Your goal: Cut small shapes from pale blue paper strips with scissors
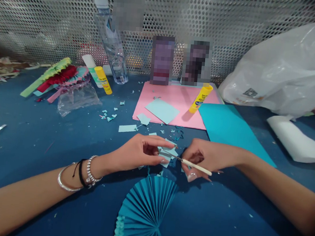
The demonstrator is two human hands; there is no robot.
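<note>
My right hand (202,159) is closed around scissors (197,167), seen edge-on, with cream handles and thin metal blades pointing left. The blade tips reach between the fingers of my left hand (146,151). That hand is curled, thumb below and forefinger above, around a light blue paper piece (165,154); its edges blend with similar pieces lying beneath, and my fingers partly cover it. Just below both hands lies a pleated teal paper fan (147,208), its left rim trimmed with small light blue shapes.
Pink sheets (139,104) bear a light blue square (162,110) and an upright yellow glue stick (201,98). Teal paper (233,124) lies to the right. Behind stand a water bottle (112,45) and a white plastic bag (281,69). Folded colored paper (57,77) lies at left; paper scraps are scattered about.
</note>
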